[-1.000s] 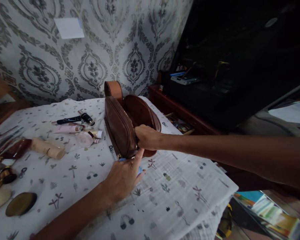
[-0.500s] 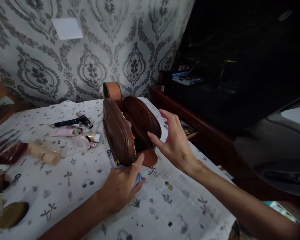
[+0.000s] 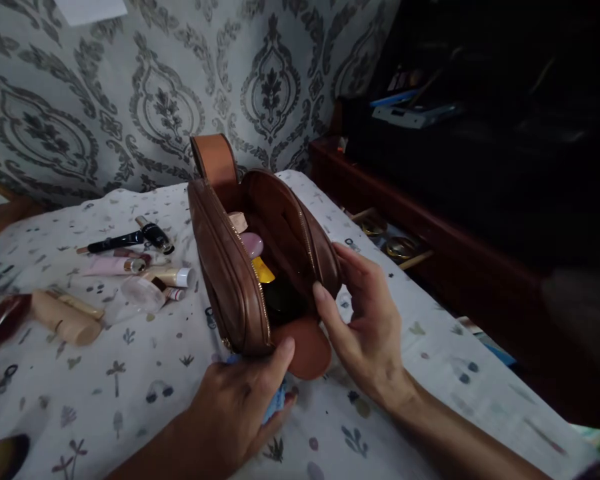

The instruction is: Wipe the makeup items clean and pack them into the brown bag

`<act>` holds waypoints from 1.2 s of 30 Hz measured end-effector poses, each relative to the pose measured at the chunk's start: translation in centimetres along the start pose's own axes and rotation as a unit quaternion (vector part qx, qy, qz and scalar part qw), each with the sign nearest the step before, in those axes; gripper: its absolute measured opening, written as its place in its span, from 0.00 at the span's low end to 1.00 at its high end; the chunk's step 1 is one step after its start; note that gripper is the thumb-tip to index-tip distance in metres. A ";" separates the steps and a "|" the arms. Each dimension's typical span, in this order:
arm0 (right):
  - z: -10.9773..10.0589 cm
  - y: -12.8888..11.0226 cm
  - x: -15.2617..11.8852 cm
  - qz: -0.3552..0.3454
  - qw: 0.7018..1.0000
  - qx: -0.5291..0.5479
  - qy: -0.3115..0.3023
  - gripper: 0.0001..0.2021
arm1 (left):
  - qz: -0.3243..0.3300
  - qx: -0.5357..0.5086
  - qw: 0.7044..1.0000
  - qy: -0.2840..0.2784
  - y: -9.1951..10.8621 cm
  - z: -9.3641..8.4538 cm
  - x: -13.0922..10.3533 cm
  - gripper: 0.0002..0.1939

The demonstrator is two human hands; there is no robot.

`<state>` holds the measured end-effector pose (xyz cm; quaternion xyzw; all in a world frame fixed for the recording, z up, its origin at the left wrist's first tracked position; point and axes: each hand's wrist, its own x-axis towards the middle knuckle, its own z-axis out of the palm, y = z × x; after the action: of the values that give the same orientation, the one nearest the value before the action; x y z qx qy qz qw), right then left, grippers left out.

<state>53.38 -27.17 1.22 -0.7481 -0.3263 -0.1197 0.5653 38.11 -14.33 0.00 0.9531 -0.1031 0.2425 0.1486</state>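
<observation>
A brown leather toiletry bag [image 3: 225, 273] stands unzipped on the patterned cloth, its top gaping. My right hand [image 3: 367, 327] pinches the bag's right wall, thumb on the inner side and fingers outside. My left hand [image 3: 240, 407] is at the near end, its thumb by the bag's brown tab [image 3: 311, 350]. Bunched under that hand is a blue cloth [image 3: 276, 403], held in its fingers and mostly hidden. Inside the bag I see a beige piece [image 3: 239, 221], a pink rounded item [image 3: 251, 245] and a yellow item [image 3: 263, 270]; the dark bottom is hard to make out.
Several cosmetics lie left of the bag, among them a black tube [image 3: 113, 242], a pink tube [image 3: 113, 266] and a beige bottle [image 3: 73, 320]. A patterned wall [image 3: 165, 107] rises behind. An open drawer [image 3: 410, 257] and dark red furniture [image 3: 480, 267] border the right side.
My right hand has moved from beside the bag onto its right wall, and the mouth now spreads wider, showing more contents. My left hand keeps the blue cloth at the near end.
</observation>
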 end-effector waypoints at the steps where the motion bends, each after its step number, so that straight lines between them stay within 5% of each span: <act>1: 0.0 0.2 -0.2 0.002 1.000 0.006 0.000 0.24 | 0.000 0.000 1.000 -0.002 0.0 0.1 -0.1 0.32; 27: -0.6 0.9 0.0 -0.024 0.998 0.053 -0.007 0.22 | -0.012 0.016 1.000 -0.017 0.0 0.7 -0.7 0.35; 36: -1.1 -3.7 -1.3 -0.194 0.979 -0.029 0.059 0.22 | -0.032 0.080 0.991 -0.106 0.4 -0.4 -2.4 0.37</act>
<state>50.32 -28.13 3.75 -0.6781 -0.4279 -0.2804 0.5276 35.78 -14.26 -0.73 0.9851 -0.0681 0.1429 0.0676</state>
